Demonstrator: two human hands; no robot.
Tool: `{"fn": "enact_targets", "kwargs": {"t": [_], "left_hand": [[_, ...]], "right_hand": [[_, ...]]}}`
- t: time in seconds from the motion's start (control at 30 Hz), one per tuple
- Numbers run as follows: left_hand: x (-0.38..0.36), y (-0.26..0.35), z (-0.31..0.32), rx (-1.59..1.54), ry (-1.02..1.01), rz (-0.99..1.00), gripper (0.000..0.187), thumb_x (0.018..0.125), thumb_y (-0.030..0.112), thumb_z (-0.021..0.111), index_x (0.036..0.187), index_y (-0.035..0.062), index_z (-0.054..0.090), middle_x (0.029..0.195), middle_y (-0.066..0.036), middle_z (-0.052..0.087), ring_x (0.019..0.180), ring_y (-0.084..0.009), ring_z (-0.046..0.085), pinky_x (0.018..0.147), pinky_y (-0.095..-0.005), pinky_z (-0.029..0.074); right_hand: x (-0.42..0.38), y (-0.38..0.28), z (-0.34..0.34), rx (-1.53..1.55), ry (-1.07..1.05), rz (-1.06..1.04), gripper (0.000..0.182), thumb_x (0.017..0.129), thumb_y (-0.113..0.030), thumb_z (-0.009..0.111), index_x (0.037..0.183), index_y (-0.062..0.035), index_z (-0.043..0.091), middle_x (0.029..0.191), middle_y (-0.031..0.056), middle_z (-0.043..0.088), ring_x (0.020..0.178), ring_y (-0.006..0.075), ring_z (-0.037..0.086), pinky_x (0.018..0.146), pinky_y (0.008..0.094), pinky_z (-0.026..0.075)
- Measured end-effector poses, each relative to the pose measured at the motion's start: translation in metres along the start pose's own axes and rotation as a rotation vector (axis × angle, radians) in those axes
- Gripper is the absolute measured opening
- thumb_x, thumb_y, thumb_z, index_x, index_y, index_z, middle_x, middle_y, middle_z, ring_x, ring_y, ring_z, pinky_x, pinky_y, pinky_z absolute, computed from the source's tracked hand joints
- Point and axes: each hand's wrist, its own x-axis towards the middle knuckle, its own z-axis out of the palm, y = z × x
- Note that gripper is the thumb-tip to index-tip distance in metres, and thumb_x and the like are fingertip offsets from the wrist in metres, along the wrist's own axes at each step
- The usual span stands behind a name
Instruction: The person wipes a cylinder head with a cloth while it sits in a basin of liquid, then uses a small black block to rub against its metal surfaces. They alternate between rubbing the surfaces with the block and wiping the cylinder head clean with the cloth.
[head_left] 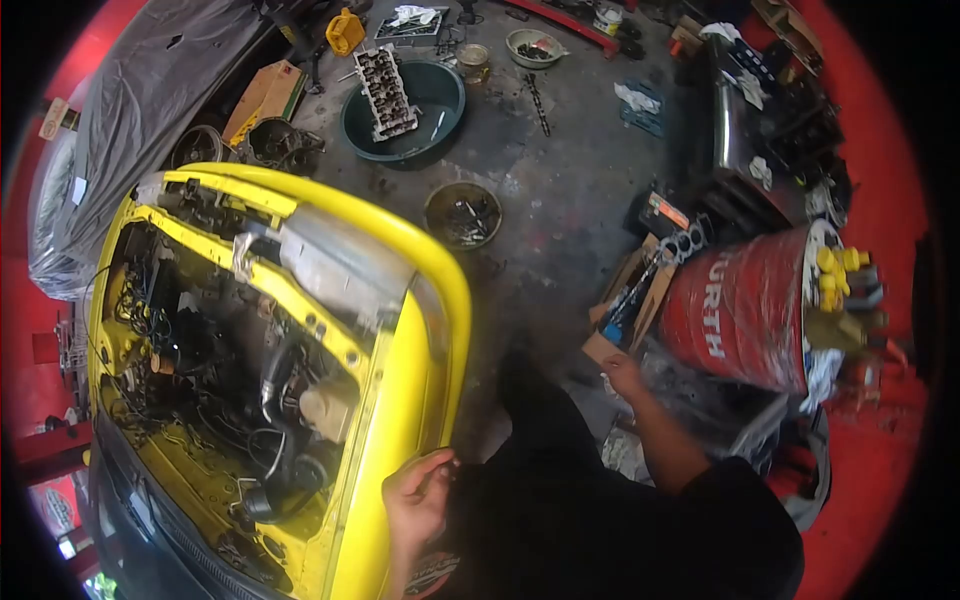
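My left hand [418,498] is over the yellow front fender of a car [395,440], with its fingers curled in towards the thumb. Whatever the fingers may hold is too small to make out. Out to the right, my right hand [626,376] hangs by the near end of an open cardboard box [604,347]. Its fingers are closed, and a small white scrap shows under them, too blurred to name. Inside the box lie metal parts and something blue. Left of me, the car's engine bay [230,350] stands open, with hoses and wires showing.
A red drum [735,310] wrapped in plastic stands right of the box, yellow bottles on top. Ahead on the floor are a pan of small parts [432,218], a dark green tub [448,88] bearing a cylinder head [384,92], and a camshaft [537,104].
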Motion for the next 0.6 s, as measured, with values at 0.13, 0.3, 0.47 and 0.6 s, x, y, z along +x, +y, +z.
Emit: {"fn": "enact_targets", "kwargs": {"t": [0.13, 0.3, 0.47, 0.6], "left_hand": [[0.085, 0.021, 0.054, 0.06, -0.104, 0.006, 0.023, 0.092, -0.009, 0.058, 0.108, 0.0004, 0.071, 0.094, -0.011, 0.072, 0.083, -0.0182, 0.069, 0.079, -0.0273, 0.054], [0.181, 0.056, 0.121, 0.098, -0.178, 0.13, 0.022, 0.089, -0.004, 0.061, 0.107, 0.0019, 0.072, 0.092, -0.01, 0.071, 0.083, -0.0186, 0.069, 0.077, -0.0276, 0.054], [0.265, 0.08, 0.167, 0.18, -0.197, 0.134, 0.02, 0.086, 0.004, 0.062, 0.104, 0.0018, 0.072, 0.094, -0.015, 0.071, 0.084, -0.0295, 0.07, 0.078, -0.0352, 0.055], [0.353, 0.092, 0.196, 0.274, -0.162, 0.206, 0.021, 0.085, 0.006, 0.061, 0.102, 0.0015, 0.073, 0.095, -0.017, 0.071, 0.088, -0.0343, 0.069, 0.081, -0.0399, 0.056]], "right_hand": [[0.072, -0.016, -0.062, 0.128, 0.032, 0.154, 0.028, 0.088, -0.022, 0.069, 0.108, -0.002, 0.072, 0.102, 0.013, 0.073, 0.096, 0.022, 0.068, 0.087, 0.0337, 0.051], [0.125, -0.027, -0.126, 0.201, 0.091, 0.197, 0.029, 0.089, -0.024, 0.069, 0.108, -0.0024, 0.073, 0.102, 0.0128, 0.073, 0.098, 0.021, 0.068, 0.089, 0.0338, 0.05], [0.184, -0.003, -0.161, 0.228, 0.103, 0.24, 0.029, 0.089, -0.025, 0.068, 0.104, -0.0011, 0.073, 0.098, 0.0119, 0.073, 0.092, 0.0205, 0.067, 0.084, 0.0349, 0.052], [0.228, -0.005, -0.201, 0.341, 0.049, 0.338, 0.031, 0.091, -0.026, 0.066, 0.108, -0.0002, 0.071, 0.101, 0.01, 0.072, 0.094, 0.0213, 0.066, 0.087, 0.0358, 0.051]]}}
